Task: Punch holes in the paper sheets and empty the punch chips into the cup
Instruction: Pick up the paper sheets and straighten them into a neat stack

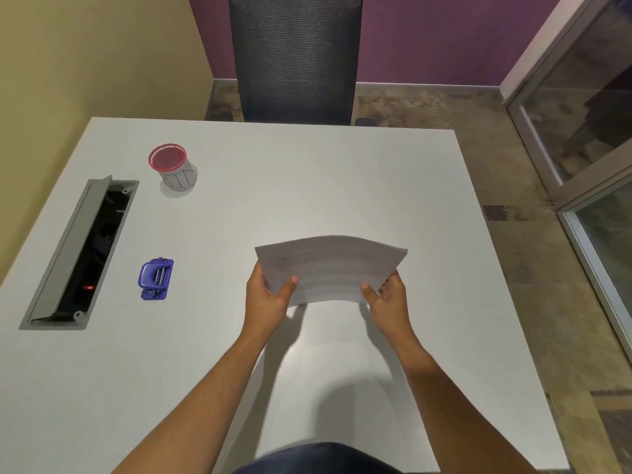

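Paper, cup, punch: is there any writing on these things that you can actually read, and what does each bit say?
"BIN": large thin letters on the side of the red-rimmed cup, seen at a tilt, so the reading is likely rather than certain.
Paper sheets, held in the left hand and right hand: several printed lines, too blurred to read.
Blue hole punch: no readable text.

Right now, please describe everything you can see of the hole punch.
The punch is small, blue with a glossy plastic look, and two metal pins show under its rounded lever. It lies flat on the white table, to the left of the sheets, between the open cable tray and the left hand, nearer than the cup. Only the table touches it; neither hand is on it. I cannot tell whether it holds chips.
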Motion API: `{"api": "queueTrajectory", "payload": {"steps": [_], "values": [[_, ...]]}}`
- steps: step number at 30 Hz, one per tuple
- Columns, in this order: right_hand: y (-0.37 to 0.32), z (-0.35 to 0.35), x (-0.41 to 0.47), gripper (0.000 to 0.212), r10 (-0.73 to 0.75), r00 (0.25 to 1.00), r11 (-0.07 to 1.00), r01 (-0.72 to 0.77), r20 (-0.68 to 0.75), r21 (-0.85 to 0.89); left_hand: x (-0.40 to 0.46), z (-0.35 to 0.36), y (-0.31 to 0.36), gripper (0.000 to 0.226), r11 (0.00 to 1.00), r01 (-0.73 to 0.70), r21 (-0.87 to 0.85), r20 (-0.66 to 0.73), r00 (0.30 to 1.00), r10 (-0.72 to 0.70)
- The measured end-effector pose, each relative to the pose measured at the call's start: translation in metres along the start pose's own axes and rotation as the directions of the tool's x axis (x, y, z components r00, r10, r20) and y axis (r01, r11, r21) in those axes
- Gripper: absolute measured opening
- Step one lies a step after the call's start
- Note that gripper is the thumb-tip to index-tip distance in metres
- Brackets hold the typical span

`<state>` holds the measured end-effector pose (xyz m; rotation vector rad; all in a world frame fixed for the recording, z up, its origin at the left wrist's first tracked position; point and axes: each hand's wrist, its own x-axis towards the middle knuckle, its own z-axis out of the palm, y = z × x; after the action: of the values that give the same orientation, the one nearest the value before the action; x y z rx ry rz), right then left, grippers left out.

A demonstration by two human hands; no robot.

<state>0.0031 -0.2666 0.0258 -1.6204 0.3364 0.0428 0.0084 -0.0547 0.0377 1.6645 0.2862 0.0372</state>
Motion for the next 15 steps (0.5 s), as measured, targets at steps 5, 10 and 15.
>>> {"api": "queueTrajectory", "payload": {"steps": [5, 10, 15], "values": [[0.016, -0.008, 0.002, 0.07, 0.001, 0.996, 1.0, -0.001, -0.091, -0.002, 0.001, 0.0, 0.004, 0.036, 0.996, 0.04, -0.075, 0.008, 0.999, -0.039], [0.049, -0.018, -0.005, 0.102, 0.27, 0.956, 0.936, -0.233, -0.114, 0.265, 0.003, 0.002, 0.008, 0.04, 0.977, 0.073, -0.2, 0.042, 0.997, -0.066], [0.066, -0.03, -0.007, 0.094, 0.351, 0.936, 0.81, -0.305, 0.002, 0.502, 0.001, 0.002, 0.009, 0.051, 0.945, 0.098, -0.313, 0.059, 0.995, -0.084]]}}
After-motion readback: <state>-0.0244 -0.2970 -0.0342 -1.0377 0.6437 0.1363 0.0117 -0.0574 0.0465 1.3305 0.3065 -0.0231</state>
